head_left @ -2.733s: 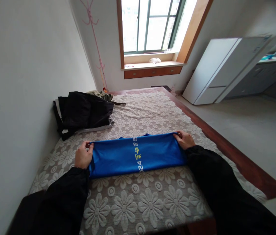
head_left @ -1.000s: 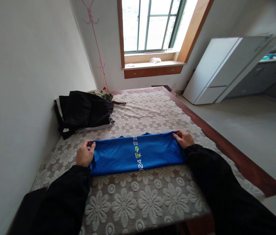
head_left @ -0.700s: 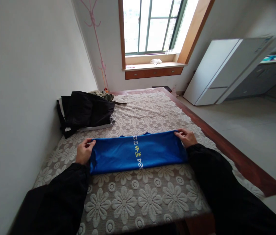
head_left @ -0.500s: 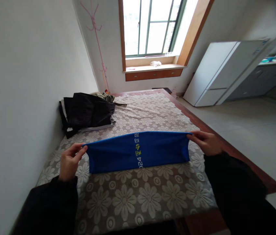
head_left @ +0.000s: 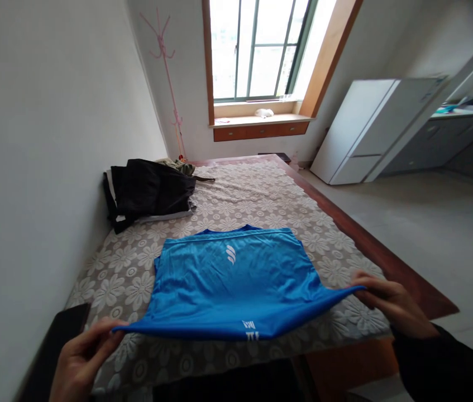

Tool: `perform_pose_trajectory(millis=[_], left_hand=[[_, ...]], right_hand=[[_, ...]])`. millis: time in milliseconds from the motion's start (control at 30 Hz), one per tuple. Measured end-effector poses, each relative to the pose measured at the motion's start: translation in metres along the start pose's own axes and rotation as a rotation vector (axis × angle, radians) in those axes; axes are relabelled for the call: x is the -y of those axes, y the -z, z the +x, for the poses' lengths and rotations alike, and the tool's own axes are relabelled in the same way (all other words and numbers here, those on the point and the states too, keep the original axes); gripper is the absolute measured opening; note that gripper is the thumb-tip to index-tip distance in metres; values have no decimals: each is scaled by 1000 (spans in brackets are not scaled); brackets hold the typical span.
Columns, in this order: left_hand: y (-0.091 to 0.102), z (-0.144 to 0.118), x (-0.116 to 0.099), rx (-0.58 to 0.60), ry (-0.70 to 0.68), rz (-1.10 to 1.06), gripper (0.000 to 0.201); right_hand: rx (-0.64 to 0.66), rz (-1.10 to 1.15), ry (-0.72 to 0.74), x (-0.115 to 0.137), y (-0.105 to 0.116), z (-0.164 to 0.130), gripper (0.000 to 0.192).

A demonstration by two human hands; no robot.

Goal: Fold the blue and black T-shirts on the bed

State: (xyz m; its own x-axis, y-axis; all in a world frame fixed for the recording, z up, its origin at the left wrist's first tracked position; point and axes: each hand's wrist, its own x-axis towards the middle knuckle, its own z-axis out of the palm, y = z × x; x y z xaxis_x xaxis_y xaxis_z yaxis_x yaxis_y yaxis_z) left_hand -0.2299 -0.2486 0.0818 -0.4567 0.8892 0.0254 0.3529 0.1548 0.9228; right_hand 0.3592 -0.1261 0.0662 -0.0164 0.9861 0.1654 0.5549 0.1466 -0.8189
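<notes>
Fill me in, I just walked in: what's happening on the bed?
A person pinches a blue shirt by two corners, left hand and right hand, holding its near edge up off the flowered bedspread. The far part lies flat. Dark clothes are piled by the wall.

A shirt point(head_left: 232, 279) is spread on the bed point(head_left: 261, 190) at the frame's centre, its near corners pinched by the left hand point(head_left: 79, 360) at lower left and the right hand point(head_left: 391, 304) at lower right. Piled clothes point(head_left: 148, 187) lie behind it, left of centre, against the wall point(head_left: 43, 139). A window point(head_left: 257, 50) is set at top centre, a cabinet point(head_left: 366, 128) to its right.
</notes>
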Motion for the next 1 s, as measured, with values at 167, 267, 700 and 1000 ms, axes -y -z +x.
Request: perform_pose_trajectory(millis=[167,267,700,1000], left_hand=[[-20,81,-33,-14,-105,117,51],[-46,129,-38,-59,-218,235,45],[-80,134,7,103,-241,531,39],[-67,71,14,280,-459,675,30]], right_hand=[[-31,58,94,20,-18,76,49],[-104,-6,108,19,-38,125,46],[-43,-474,421,12,-113,127,40],[553,-513,574,110,-183,114,24]])
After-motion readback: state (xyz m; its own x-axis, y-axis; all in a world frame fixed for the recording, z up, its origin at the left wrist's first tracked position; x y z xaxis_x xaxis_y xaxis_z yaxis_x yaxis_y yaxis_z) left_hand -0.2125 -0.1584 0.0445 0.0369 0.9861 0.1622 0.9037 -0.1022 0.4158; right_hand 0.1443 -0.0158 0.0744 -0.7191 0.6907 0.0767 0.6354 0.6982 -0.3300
